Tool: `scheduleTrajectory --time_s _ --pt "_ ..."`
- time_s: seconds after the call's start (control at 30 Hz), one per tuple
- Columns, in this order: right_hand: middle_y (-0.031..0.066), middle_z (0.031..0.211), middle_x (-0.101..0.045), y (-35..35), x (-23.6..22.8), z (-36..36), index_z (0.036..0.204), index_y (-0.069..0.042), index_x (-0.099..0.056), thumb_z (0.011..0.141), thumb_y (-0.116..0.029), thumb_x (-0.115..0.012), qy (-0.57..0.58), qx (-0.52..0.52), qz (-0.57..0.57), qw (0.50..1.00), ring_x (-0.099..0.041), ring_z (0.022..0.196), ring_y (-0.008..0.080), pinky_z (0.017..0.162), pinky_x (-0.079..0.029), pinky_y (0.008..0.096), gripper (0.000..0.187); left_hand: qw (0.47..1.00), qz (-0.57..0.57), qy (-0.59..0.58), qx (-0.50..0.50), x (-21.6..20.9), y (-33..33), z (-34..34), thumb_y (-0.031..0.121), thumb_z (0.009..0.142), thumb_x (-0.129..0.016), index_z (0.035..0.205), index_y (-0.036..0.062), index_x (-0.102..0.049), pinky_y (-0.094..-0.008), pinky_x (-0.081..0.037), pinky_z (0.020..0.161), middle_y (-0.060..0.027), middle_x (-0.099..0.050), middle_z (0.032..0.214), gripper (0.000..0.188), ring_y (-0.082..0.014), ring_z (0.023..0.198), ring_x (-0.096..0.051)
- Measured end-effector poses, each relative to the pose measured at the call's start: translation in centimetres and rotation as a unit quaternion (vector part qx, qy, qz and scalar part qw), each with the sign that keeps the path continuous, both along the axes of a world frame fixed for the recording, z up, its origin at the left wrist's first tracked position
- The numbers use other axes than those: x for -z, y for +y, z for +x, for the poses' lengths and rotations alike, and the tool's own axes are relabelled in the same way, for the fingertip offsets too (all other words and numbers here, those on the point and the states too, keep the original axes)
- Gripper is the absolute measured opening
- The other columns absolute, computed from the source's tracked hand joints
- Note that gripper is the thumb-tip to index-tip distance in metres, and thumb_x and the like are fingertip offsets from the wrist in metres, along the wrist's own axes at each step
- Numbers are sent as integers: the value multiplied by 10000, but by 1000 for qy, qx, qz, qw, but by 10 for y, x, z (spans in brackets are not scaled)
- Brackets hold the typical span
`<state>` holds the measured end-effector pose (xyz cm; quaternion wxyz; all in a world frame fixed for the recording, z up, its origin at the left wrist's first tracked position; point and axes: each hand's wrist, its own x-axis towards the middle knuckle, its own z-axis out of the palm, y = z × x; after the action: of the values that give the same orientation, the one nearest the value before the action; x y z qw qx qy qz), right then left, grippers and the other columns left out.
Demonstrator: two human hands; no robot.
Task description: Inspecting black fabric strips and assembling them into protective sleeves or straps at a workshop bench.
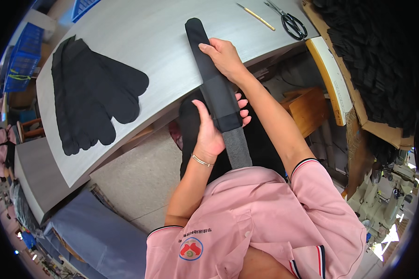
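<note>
Your left hand (208,132) grips the lower end of a long black sock (214,83) that is drawn over a flat grey board (238,149), thumb on top and fingers wrapped round behind its cuff. Your right hand (226,56) lies higher up, closed over the sock's right edge where it crosses the rim of the grey tabletop (139,42). The sock's rounded toe rests on the tabletop, while its cuff end and the bare grey board run down toward your pink shirt (260,223). Well to the left on the tabletop lies a fanned pile of black socks (91,90). Near the far edge, to the right, lie black-handled scissors (291,22) and beside them a thin wooden-handled tool (256,16).
</note>
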<state>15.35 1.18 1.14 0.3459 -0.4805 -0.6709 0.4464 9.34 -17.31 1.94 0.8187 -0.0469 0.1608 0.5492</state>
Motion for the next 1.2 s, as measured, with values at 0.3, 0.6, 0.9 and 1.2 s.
scheduleTrajectory --time_s 0.3,0.6,0.9,1.2 --pt "79 563 -475 -8 -8 -4 726 14 -542 950 -315 -630 -33 25 40 998 -423 552 153 536 -386 354 408 1000 20 17 14 8 4 -4 832 821 -372 1388 12 -468 -423 -570 916 -128 -647 1208 1002 -218 955 -675" --pt "151 589 -531 -12 -2 -9 755 -4 -554 950 -327 -626 -69 62 115 989 -493 564 278 546 -417 405 384 983 -8 185 5 -1 11 -7 502 1009 -499 1264 -11 -535 -399 -618 801 -155 -700 1029 574 -233 833 -716" --pt "177 605 -562 -14 1 -15 743 -17 -542 946 -336 -624 -94 77 148 981 -539 566 366 552 -430 439 386 980 -26 194 23 -6 13 -17 365 995 -605 1181 -27 -577 -388 -624 739 -129 -695 935 435 -212 782 -711" --pt "187 591 -516 -3 -3 -21 686 9 -484 946 -328 -617 -137 74 126 980 -467 551 345 560 -394 440 445 987 1 161 22 -17 -8 -15 333 1013 -584 1147 -1 -565 -383 -597 722 -71 -647 848 361 -181 715 -659"
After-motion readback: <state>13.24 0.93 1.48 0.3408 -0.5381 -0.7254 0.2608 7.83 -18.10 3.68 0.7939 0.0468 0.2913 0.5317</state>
